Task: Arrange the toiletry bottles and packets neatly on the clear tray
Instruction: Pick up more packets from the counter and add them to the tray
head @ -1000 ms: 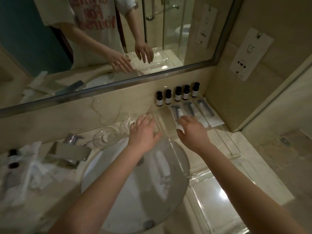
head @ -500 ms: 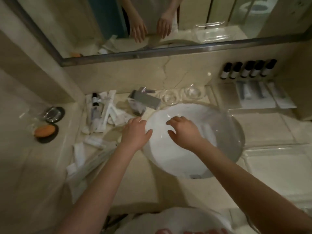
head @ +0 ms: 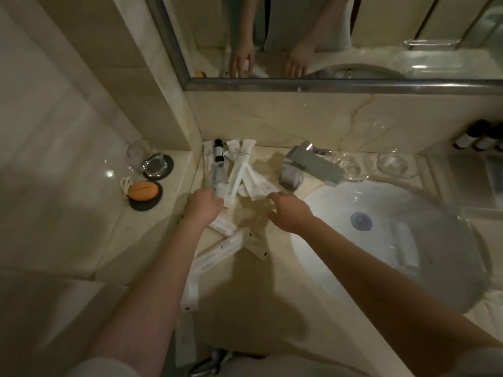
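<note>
A loose pile of white packets [head: 239, 170] lies on the counter left of the tap, with a small dark bottle [head: 218, 151] and a clear-wrapped tube [head: 216, 172] among them. More long packets [head: 217, 254] lie nearer me. My left hand [head: 202, 206] reaches the pile's near edge, fingertips on a packet's end; I see no grip. My right hand [head: 291, 213] hovers beside the pile, fingers loosely curled, holding nothing. A few dark bottles [head: 479, 134] stand at the far right by the wall. Only the clear tray's front rim [head: 484, 213] shows.
The round white basin [head: 381, 240] fills the right side, with the chrome tap [head: 307, 164] behind it and two glass dishes [head: 394, 164] by the wall. On the left ledge sit a glass [head: 147, 159] and an orange soap [head: 143, 190] on dark coasters. A mirror spans the wall.
My view and both hands have swung left, from the tray and its bottles, across the basin, to the packet pile beside the tap. My left hand now touches the pile.
</note>
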`<state>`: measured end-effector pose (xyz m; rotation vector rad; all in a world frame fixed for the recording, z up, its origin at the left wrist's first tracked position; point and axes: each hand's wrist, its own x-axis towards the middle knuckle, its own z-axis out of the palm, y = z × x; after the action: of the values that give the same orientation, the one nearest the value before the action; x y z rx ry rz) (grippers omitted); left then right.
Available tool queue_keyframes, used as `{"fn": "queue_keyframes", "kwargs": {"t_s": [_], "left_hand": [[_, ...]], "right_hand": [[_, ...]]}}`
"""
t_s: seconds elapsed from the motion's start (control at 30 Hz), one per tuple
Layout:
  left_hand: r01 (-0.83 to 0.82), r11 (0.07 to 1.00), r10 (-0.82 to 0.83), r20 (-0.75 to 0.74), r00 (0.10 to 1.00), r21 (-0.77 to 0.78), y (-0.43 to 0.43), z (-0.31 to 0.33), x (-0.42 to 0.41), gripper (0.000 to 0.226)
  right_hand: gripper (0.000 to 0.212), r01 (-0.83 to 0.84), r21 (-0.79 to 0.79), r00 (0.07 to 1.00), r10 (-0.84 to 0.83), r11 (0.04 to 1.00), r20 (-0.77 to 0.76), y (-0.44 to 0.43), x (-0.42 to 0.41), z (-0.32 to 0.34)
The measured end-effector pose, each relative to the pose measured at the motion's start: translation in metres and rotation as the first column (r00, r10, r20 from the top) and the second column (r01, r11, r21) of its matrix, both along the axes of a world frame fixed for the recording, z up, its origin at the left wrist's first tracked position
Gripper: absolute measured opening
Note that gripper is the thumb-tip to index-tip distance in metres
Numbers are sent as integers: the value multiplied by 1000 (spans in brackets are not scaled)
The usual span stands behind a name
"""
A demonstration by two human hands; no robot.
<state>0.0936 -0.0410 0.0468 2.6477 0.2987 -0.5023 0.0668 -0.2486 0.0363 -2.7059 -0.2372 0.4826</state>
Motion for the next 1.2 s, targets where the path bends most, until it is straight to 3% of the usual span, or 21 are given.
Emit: {"fn": "queue_keyframes", "kwargs": {"t_s": [0.33, 0.47, 0.6, 0.7, 0.77, 0.87, 0.97, 1.03, 1.1, 1.17, 1.2], "left_hand": [[-134, 989, 124, -143, 982, -66, 5, -17, 72, 51], [-203, 979, 199, -107, 974, -29, 6, -26, 79, 36], [-152, 985, 154, 12, 988, -81, 4, -22, 79, 20], [-22, 999, 30, 208, 978, -44, -2, -6, 71, 12], [117, 993, -121, 357, 926, 34, -8, 6, 62, 9], [266, 960, -277, 454, 847, 88, -16, 18, 45, 13], [229, 973, -189, 517, 835, -15, -18, 20, 30, 19], [134, 975, -40, 451, 891, -178, -17, 18, 19, 41], [-57, 875, 150, 157, 976, -480, -19, 23, 11, 53], [-269, 627, 219, -166, 962, -732, -22, 28, 2, 36], [-341, 481, 237, -254, 938, -808, -23, 27, -1, 25]], "right_hand": [[53, 28, -21, 987, -31, 999, -158, 37, 91, -16], [53, 70, 18, 991, -68, 997, -117, 42, 102, -25], [45, 184, 250, 983, -184, 951, -22, 45, 115, -17], [46, 350, 473, 936, -275, 809, -221, 50, 120, 1], [48, 440, 567, 886, -234, 696, -400, 51, 119, 17], [35, 388, 644, 907, -151, 659, -393, 44, 112, 34], [19, 370, 714, 923, -147, 594, -356, 32, 100, 44], [14, 400, 763, 916, -188, 508, -356, 22, 89, 50], [15, 446, 807, 895, -191, 386, -404, 12, 78, 55], [17, 490, 819, 871, -195, 299, -450, 5, 65, 57], [19, 501, 818, 865, -199, 283, -461, 2, 59, 57]]}}
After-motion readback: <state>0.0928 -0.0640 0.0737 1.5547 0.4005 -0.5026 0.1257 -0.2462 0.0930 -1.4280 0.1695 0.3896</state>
